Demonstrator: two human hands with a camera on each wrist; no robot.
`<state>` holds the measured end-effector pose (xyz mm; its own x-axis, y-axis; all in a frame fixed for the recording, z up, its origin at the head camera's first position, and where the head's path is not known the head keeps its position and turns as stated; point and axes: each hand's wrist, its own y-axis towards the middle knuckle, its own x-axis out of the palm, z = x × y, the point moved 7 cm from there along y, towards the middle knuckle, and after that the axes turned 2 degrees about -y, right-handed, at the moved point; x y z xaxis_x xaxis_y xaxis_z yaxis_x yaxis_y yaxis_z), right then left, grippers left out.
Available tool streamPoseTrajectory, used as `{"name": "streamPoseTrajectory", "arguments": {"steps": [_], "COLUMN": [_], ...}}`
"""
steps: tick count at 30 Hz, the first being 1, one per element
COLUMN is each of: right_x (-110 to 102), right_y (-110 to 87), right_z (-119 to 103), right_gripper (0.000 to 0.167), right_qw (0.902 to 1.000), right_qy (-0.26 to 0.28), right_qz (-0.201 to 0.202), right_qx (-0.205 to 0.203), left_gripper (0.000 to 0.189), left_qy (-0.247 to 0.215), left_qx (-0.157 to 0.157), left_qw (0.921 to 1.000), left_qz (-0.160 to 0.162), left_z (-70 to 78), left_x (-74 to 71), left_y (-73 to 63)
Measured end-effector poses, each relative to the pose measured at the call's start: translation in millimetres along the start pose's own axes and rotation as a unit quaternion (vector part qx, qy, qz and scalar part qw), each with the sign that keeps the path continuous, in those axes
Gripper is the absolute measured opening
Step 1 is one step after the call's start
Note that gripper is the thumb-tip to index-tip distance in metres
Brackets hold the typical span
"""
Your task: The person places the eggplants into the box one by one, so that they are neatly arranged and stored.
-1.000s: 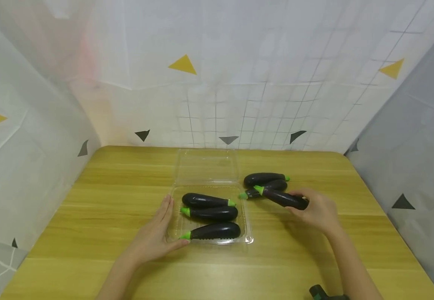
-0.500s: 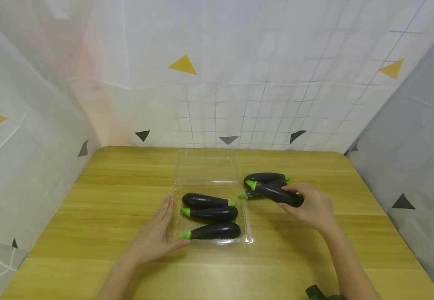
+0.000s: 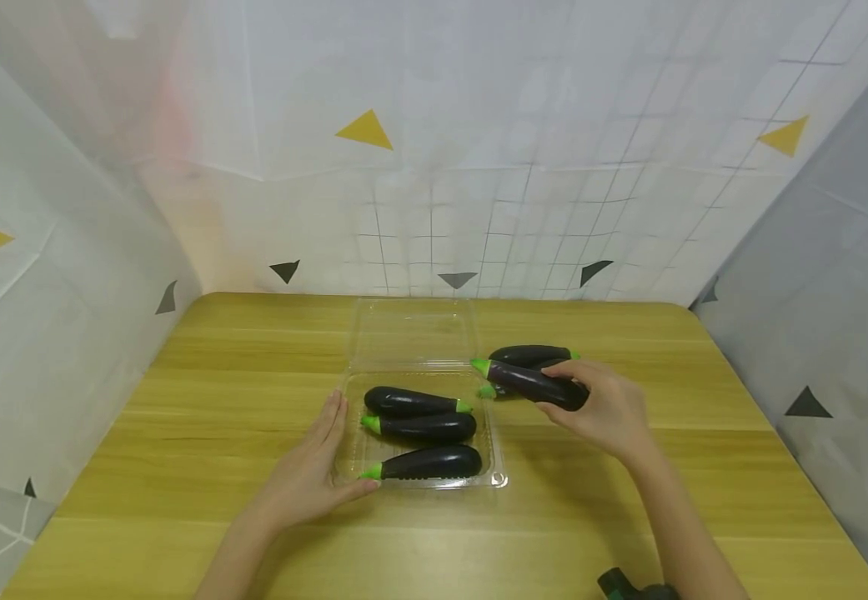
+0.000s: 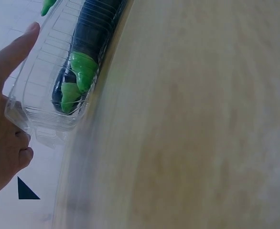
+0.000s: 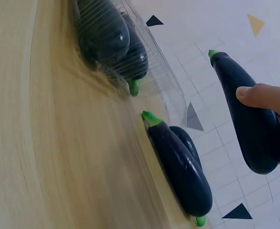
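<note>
In the head view, my right hand [image 3: 609, 410] holds a dark purple eggplant [image 3: 531, 382] by its thick end, its green stem pointing left. The right wrist view shows this eggplant [image 5: 247, 112] raised off the table. Two more eggplants lie partly hidden behind it, one of them the rear eggplant [image 3: 527, 356]. Three eggplants lie in a clear plastic clamshell container [image 3: 495, 467], including the front eggplant [image 3: 434, 462]. My left hand [image 3: 306, 475] rests against the container's front left corner, thumb along the front and fingers straight along the left side. The container's lid [image 3: 413, 329] lies back, away from me.
The wooden table [image 3: 178, 467] ends at a white back wall [image 3: 434, 208] with coloured triangles. Sheet-covered side walls stand left and right. Under my right forearm, at the bottom edge, a black object [image 3: 621, 583] shows, probably worn on the wrist.
My right hand has carried its eggplant leftward, nearer the container, covering more of the two eggplants behind. My left hand and the container stay where they were.
</note>
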<state>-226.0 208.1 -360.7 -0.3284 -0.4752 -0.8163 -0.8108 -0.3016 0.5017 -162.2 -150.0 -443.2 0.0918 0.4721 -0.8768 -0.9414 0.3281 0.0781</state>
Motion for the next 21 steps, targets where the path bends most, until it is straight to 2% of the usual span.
{"name": "streamPoseTrajectory", "arguments": {"steps": [21], "right_x": [11], "right_y": [12.5], "right_z": [-33], "right_gripper": [0.045], "right_qw": [0.9986], "right_qy": [0.034], "right_qz": [0.001], "right_qx": [-0.041], "left_gripper": [0.117], "left_qy": [0.002], "left_qx": [-0.001], "left_qw": [1.0], "left_qz": [-0.003], "left_z": [0.0], "left_x": [-0.2], "left_y": [0.0]}}
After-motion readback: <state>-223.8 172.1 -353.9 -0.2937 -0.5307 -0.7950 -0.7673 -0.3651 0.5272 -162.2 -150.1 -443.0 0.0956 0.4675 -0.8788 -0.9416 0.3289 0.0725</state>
